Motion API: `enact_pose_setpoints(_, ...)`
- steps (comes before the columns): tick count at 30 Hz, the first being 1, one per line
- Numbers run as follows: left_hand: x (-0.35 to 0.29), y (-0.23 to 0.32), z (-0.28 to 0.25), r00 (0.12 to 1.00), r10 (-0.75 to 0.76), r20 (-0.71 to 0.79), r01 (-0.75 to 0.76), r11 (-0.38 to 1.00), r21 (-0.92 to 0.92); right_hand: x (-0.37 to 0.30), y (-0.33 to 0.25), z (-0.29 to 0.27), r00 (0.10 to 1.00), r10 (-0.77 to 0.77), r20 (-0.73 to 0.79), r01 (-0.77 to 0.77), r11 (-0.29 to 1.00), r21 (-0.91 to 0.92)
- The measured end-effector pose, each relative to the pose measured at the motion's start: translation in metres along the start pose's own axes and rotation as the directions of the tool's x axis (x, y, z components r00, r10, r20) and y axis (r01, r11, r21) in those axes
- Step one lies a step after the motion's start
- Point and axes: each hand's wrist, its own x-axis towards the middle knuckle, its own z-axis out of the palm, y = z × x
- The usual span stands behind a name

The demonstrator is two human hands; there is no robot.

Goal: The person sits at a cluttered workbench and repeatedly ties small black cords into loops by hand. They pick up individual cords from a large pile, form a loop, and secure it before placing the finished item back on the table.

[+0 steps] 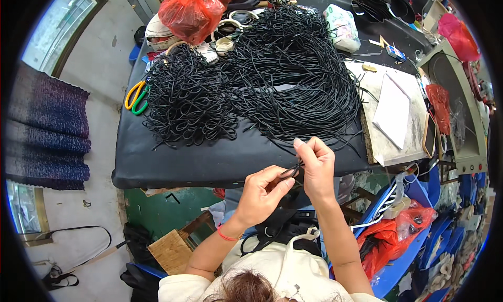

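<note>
Between my two hands, just off the table's front edge, is a thin black cord [291, 172] bent into a small loop. My left hand [264, 192] pinches the loop between thumb and fingers. Higher up, my right hand [317, 168] has its fingers curled closed on the same cord, thumb pointing up. Beyond them a wide heap of long black cords [298, 97] covers the middle of the table. To its left lies a pile of black cords tied into loops [191, 100]. Whether the held cord runs back to the heap I cannot tell.
On the black table [162, 166], scissors [137, 96] with yellow and green handles lie left. Red plastic bags [191, 14] and a tissue pack [341, 28] stand at the back. A white pad [392, 111] rests on a board at right. A blue chair [398, 249] holds red bags.
</note>
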Motion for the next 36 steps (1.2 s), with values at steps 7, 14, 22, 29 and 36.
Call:
enact_pose_setpoints(7,0.01,-0.002,0.004,0.997,0.017,-0.069,-0.034,0.968,-0.247,-0.003,-0.017,0.0,0.991,-0.093,0.092,0.11,0.973,-0.202)
enact_pose_setpoints(14,0.014,0.004,-0.001,0.99,-0.015,-0.138,-0.007,0.987,-0.16,-0.008,-0.019,-0.022,0.945,0.199,0.261,-0.173,0.978,-0.121)
enact_pose_setpoints(22,0.014,0.007,0.006,0.97,0.054,-0.237,-0.103,0.974,-0.2,-0.017,-0.024,-0.018,0.936,0.116,0.333,-0.093,0.992,-0.085)
enact_pose_setpoints(29,0.013,0.003,0.006,0.965,0.013,-0.264,-0.08,0.966,-0.245,-0.018,-0.027,-0.022,0.913,0.211,0.35,-0.202,0.977,-0.062)
enact_pose_setpoints(36,0.027,0.012,0.011,0.984,-0.055,-0.171,-0.059,0.799,-0.599,-0.029,-0.018,0.0,0.95,0.214,0.226,-0.254,0.953,0.163)
